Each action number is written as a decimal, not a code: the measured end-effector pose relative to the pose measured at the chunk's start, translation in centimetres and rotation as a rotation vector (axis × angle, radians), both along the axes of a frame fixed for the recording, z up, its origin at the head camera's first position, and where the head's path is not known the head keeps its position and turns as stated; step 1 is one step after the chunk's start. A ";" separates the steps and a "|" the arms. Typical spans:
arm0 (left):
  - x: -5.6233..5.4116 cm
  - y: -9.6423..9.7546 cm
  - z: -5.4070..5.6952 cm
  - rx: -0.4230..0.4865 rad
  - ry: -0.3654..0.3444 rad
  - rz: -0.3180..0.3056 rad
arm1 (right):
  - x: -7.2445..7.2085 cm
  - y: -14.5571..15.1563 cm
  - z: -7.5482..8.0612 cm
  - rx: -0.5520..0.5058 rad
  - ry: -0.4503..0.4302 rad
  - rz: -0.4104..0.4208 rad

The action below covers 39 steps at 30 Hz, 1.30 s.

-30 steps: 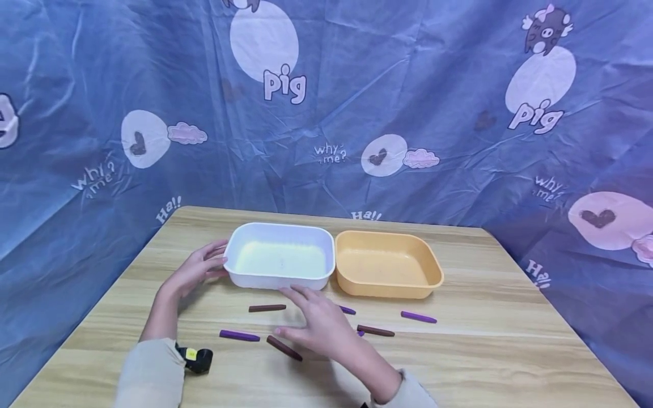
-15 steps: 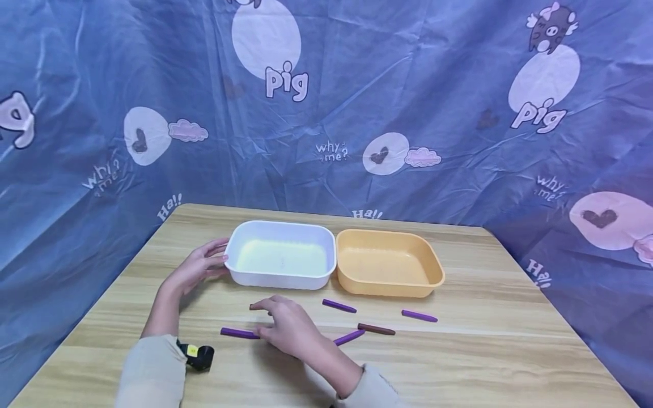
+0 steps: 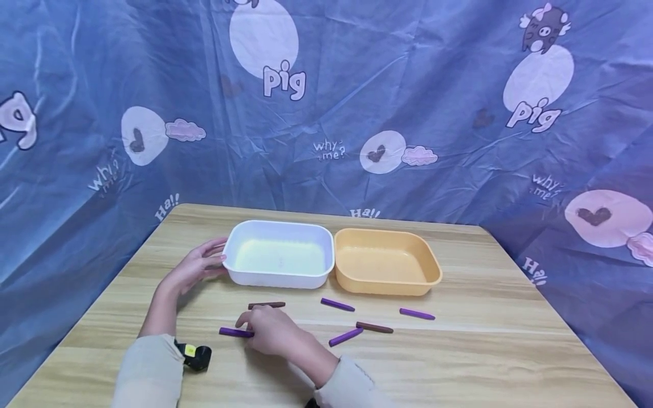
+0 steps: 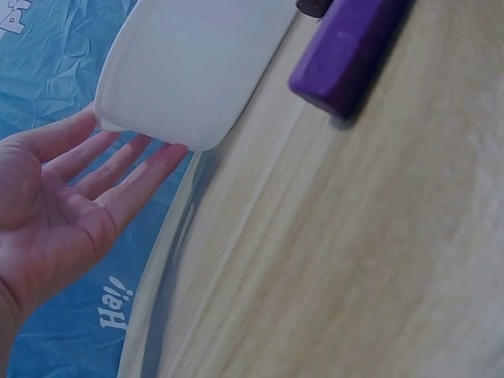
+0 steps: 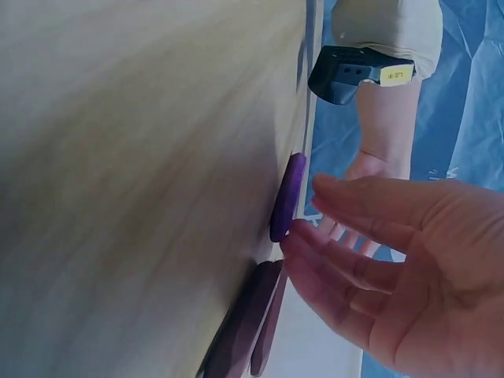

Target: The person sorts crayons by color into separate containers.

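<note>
My left hand (image 3: 191, 269) has its fingers extended against the left end of the white plastic box (image 3: 280, 280); the left wrist view shows the fingertips (image 4: 175, 151) at its rim. My right hand (image 3: 275, 331) is low over the table, fingers loosely bent. Its thumb and fingertips are apart beside a purple crayon (image 3: 232, 332), which lies on the table in the right wrist view too, uncovered along its length. A brown crayon (image 3: 270, 305) lies just behind the hand. Another brown crayon (image 5: 240, 327) shows in the right wrist view but is hidden under the hand from the head.
An orange plastic box (image 3: 388, 288) stands against the white one's right side. To the right lie more purple crayons, one touching a brown crayon (image 3: 377, 328), another (image 3: 418, 314) farther right. A patterned blue cloth (image 3: 326, 102) hangs behind the wooden table (image 3: 484, 351).
My right hand has moved left and lower, from in front of the white box to the left purple crayon, uncovering purple crayons behind it. The left hand stays at the box.
</note>
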State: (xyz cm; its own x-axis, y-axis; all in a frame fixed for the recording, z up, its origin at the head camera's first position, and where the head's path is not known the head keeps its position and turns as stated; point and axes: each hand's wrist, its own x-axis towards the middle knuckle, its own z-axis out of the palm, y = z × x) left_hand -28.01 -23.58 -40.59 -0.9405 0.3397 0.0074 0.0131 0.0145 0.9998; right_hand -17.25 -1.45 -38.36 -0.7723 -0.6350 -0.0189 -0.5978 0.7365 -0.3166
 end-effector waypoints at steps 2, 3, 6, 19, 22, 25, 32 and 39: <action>0.0 0.0 0.0 -0.003 -0.003 0.002 | 0.0 -0.2 0.0 0.031 0.012 0.006; 0.0 0.0 -0.1 -0.005 -0.003 0.003 | 0.0 -0.3 -0.1 0.041 0.020 0.005; 0.0 0.0 -0.2 -0.006 -0.003 0.001 | 0.1 -0.5 -0.2 0.065 0.048 -0.004; 0.0 0.1 -0.2 -0.010 -0.002 -0.006 | -0.4 -0.7 -0.7 0.093 0.064 -0.019; -0.1 0.1 -0.1 -0.014 0.001 -0.008 | -0.5 -0.4 -0.7 0.060 0.058 -0.011; 0.0 0.1 -0.1 -0.016 0.006 -0.009 | -0.6 -0.1 -0.4 0.019 0.050 -0.013; 0.0 0.2 -0.1 -0.003 0.021 -0.022 | -1.0 0.9 0.9 -0.065 0.049 0.000; 0.2 0.1 -0.1 0.015 0.020 -0.017 | -2.1 2.2 2.7 -0.117 0.078 0.003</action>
State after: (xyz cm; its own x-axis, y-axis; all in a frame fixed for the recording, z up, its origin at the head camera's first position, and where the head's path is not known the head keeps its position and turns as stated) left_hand -27.83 -23.44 -40.65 -0.9341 0.3557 0.0312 0.0328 -0.0014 0.9995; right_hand -19.31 0.75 -35.68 -0.7663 -0.6320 0.1155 -0.6264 0.6951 -0.3526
